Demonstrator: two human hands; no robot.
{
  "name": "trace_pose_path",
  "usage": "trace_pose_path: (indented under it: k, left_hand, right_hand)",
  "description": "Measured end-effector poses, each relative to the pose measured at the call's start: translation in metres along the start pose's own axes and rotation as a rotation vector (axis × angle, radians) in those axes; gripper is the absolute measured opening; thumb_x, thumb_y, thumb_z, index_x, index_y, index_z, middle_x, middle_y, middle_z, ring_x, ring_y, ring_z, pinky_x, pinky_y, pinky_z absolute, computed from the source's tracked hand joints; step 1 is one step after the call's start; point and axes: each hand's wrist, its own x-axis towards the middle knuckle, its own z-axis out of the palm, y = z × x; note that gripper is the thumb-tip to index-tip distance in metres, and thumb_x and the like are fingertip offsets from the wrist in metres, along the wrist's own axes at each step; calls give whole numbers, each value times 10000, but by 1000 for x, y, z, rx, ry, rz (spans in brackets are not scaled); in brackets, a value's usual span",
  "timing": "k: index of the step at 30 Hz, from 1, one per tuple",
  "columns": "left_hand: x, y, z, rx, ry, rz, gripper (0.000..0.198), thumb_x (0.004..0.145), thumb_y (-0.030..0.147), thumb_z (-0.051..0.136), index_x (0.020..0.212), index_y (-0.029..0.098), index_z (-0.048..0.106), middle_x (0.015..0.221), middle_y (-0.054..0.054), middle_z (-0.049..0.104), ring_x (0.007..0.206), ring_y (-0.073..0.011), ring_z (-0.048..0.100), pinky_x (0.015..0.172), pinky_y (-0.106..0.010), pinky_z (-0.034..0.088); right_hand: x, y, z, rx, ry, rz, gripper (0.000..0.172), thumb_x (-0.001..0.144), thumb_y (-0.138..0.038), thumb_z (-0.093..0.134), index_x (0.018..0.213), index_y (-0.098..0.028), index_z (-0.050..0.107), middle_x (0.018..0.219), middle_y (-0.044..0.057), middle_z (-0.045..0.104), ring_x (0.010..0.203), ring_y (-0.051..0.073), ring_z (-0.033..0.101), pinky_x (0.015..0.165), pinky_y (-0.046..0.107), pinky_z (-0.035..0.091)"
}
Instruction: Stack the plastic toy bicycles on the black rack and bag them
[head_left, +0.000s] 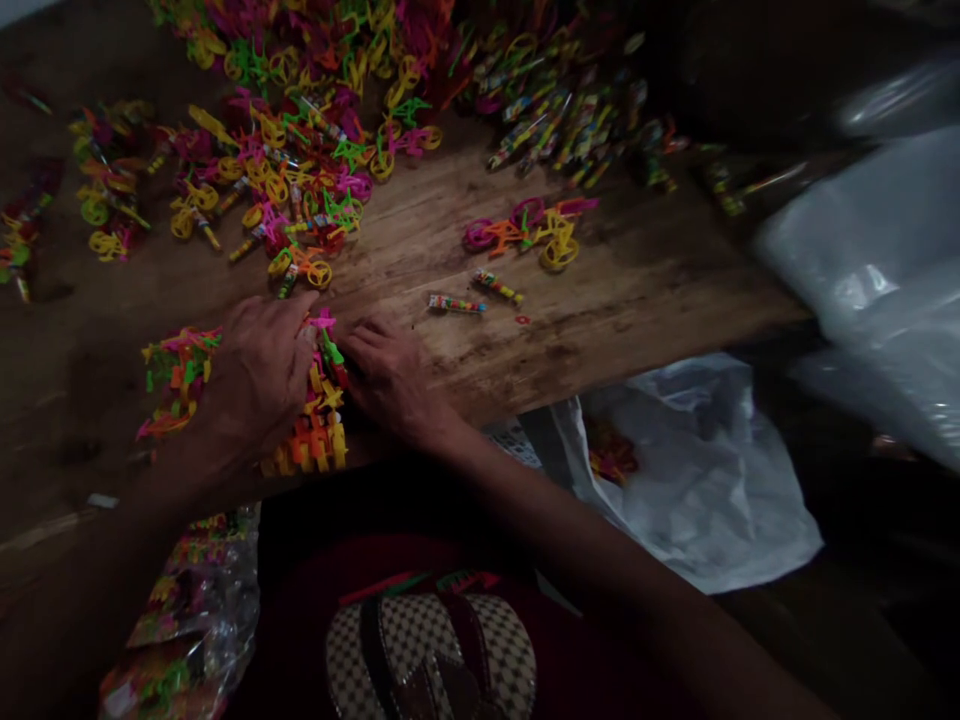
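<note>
While both hands crowd the near edge of the surface (660,290), here's the stack (324,425) of bright plastic pieces, right beneath the left hand (262,360) and just left of the right hand (386,375). Yellow and orange show at its near end, pink and green up by the fingertips. Left fingers lie close together, bent over the top; right fingers curl in at the side, bunched, by a green piece (331,348). Whether either set is pinching anything, I can't tell: the tips are hidden or too dark.

Just beyond the left fingers, a spread of toy bikes and tubes, the pile (262,170), runs to the far side. Out past the right fingers lie two tubes (457,303), a red ring (523,320) near them, then a cluster of bikes (559,240), and farther off a heap of printed tubes (570,120). Well right of the right fingers, past the near edge, droops a white bag (705,490), coloured bits at its mouth; farther right, pale plastic sheeting (877,270). Nearer the body than the left fingers, below the edge, a clear bag (232,610) shows more bright pieces.
</note>
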Motion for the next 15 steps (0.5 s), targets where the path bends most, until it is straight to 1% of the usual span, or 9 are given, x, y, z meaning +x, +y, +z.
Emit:
trace_pose_path:
  k: [3, 4, 6, 8, 10, 13, 15]
  left_hand:
    - [0, 1, 0, -16, 59, -9, 607, 1060, 441, 240, 1358, 67, 615, 1221, -174, 722, 1151, -304, 659, 1096, -486, 470]
    - [0, 2, 0, -7, 49, -17, 633, 1058, 475, 243, 1373, 60, 603, 1227, -178, 719, 1157, -309, 656, 1093, -484, 472]
    - [0, 4, -1, 42, -8, -23, 650, 1043, 517, 284, 1409, 60, 568, 1294, -192, 690, 1219, -335, 629, 1115, -506, 448]
    - [1, 7, -1, 114, -57, -21, 635, 1024, 516, 348, 1450, 80, 524, 1394, -201, 635, 1303, -364, 575, 1154, -534, 398]
    - [2, 10, 0, 167, -76, -16, 630, 1005, 505, 409, 1469, 88, 498, 1440, -210, 599, 1328, -384, 550, 1162, -552, 372]
    - [3, 12, 2, 191, -97, -18, 638, 983, 489, 461, 1449, 56, 510, 1373, -237, 633, 1252, -404, 593, 1099, -564, 414]
    - [2, 11, 4, 184, -103, -22, 624, 970, 475, 484, 1430, 56, 528, 1338, -236, 652, 1232, -406, 601, 1074, -565, 434]
  right_hand:
    - [-1, 0, 4, -60, 3, -7, 248, 1009, -190, 454, 990, -148, 697, 913, 105, 660, 966, 257, 510, 871, 366, 430]
    - [-1, 1, 5, -68, 8, -10, 260, 1010, -185, 444, 964, -147, 697, 902, 108, 657, 965, 259, 504, 866, 368, 430]
    - [-1, 2, 7, -63, 21, -16, 265, 1008, -184, 445, 929, -156, 696, 884, 106, 655, 963, 258, 500, 856, 366, 432]
    - [-1, 2, 7, -42, 32, -20, 246, 1002, -190, 464, 933, -165, 699, 895, 101, 667, 957, 255, 504, 855, 366, 437]
    - [-1, 2, 7, -24, 34, -23, 246, 999, -192, 470, 934, -157, 704, 911, 111, 683, 938, 258, 510, 849, 378, 443]
    - [0, -1, 5, 13, 14, -21, 252, 990, -173, 472, 918, -129, 709, 888, 128, 691, 904, 260, 528, 842, 394, 461]
    - [1, -1, -1, 70, -17, -21, 206, 960, -150, 515, 910, -125, 714, 868, 123, 694, 899, 252, 557, 846, 386, 480]
